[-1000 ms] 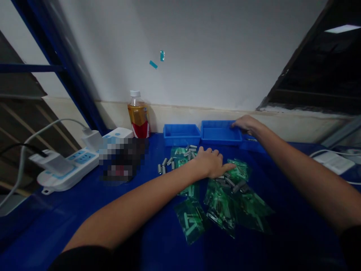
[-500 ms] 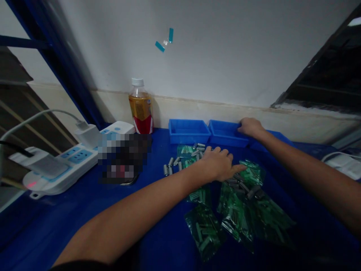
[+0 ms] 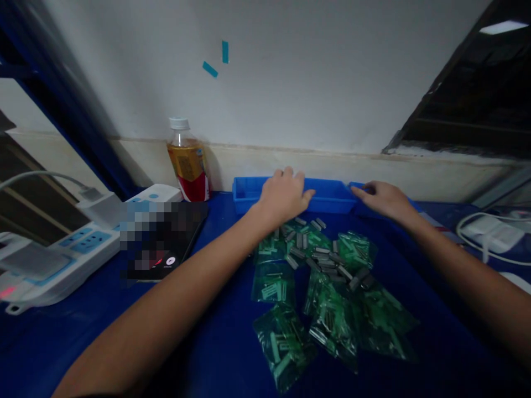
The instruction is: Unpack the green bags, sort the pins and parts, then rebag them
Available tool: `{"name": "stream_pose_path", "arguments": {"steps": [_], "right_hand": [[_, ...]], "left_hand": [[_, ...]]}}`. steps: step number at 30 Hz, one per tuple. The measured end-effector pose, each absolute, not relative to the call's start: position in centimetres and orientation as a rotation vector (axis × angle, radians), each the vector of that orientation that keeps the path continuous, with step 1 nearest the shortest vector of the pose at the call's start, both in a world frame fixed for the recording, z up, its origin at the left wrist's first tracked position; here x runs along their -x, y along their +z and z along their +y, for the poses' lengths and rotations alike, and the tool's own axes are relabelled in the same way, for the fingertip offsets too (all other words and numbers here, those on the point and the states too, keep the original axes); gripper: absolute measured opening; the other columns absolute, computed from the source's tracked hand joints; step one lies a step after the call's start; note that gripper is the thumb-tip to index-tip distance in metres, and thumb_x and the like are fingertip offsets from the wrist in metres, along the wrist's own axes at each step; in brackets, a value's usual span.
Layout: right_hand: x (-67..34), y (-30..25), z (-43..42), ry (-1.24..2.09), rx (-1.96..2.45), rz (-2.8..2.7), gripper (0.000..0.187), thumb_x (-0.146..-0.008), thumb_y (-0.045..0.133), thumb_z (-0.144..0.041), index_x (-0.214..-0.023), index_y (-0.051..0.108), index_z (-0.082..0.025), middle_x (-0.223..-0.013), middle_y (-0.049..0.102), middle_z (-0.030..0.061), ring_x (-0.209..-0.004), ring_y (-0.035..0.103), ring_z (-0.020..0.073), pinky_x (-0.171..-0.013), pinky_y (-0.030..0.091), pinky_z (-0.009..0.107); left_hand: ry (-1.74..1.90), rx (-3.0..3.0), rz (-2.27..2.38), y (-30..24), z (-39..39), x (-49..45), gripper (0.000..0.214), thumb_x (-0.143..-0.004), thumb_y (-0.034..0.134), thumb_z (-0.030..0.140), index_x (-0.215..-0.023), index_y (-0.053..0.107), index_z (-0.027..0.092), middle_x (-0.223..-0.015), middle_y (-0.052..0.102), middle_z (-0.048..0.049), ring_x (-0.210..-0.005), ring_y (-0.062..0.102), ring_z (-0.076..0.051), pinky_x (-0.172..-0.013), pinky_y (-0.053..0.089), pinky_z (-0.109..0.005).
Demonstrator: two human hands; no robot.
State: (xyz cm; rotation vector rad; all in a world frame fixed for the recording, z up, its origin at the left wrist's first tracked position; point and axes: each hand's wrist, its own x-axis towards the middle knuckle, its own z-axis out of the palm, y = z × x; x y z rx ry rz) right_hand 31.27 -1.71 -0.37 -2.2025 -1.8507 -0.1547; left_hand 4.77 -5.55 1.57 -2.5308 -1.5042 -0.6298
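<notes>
My left hand (image 3: 284,193) is over the adjoining left and middle blue bins (image 3: 329,204), its thumb spread from the fingers; its fingertips are partly hidden. At the right blue bin (image 3: 357,207), my right hand (image 3: 384,199) is curled with the thumb at the left rim, and the hand and arm hide much of that bin. In front of the bins lie several loose grey metal pieces (image 3: 327,260). Clear greenish bags (image 3: 282,342) of small slender parts are spread around and below them.
An orange-drink bottle (image 3: 188,163) stands by the wall on the left. Nearer are a phone (image 3: 182,243) and a white power strip (image 3: 89,240) with plugged-in chargers. A white adapter and cable (image 3: 492,232) lie at the right. Behind the bins rises the wall (image 3: 311,83).
My left hand has moved from the loose metal pieces up to the bins, uncovering the pieces. My right hand has shifted from the middle bin to the right one. The view has turned slightly right.
</notes>
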Motion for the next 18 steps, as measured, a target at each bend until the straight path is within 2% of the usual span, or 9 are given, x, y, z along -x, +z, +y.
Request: {"name": "stream_pose_path", "arguments": {"steps": [4,11,18], "right_hand": [[-31.3,-1.1,-2.3,-0.040,2.108,-1.911,0.054,-0.083,0.041,-0.054,-0.111,0.063,-0.014,-0.101,0.068,0.0116,-0.095,0.062,0.0283,-0.080,0.045,0.034],[-30.9,-1.3,-2.4,-0.072,2.052,-1.883,0.046,-0.081,0.048,-0.043,-0.113,0.062,-0.012,-0.095,0.069,0.0106,-0.089,0.064,0.0259,-0.074,0.045,0.031],[-30.9,-1.3,-2.4,-0.066,2.023,-1.876,0.041,-0.080,0.051,-0.038,-0.110,0.065,-0.014,-0.093,0.070,0.0089,-0.084,0.064,0.0248,-0.072,0.045,0.030]], "left_hand": [[-0.391,2.661,-1.700,0.6,-2.9,-3.9,0.071,-0.079,0.048,0.060,-0.129,0.042,0.009,-0.127,0.048,-0.0221,-0.107,0.053,-0.035,-0.085,0.045,-0.043],[-0.449,2.792,-1.443,-0.6,-1.0,-3.7,0.062,-0.081,0.049,0.052,-0.126,0.045,0.009,-0.122,0.055,-0.0184,-0.109,0.054,-0.030,-0.091,0.042,-0.037],[-0.402,2.815,-1.407,-0.2,-1.1,-3.4,0.062,-0.080,0.052,0.049,-0.129,0.045,0.010,-0.127,0.054,-0.0171,-0.112,0.052,-0.029,-0.093,0.041,-0.038]]}}
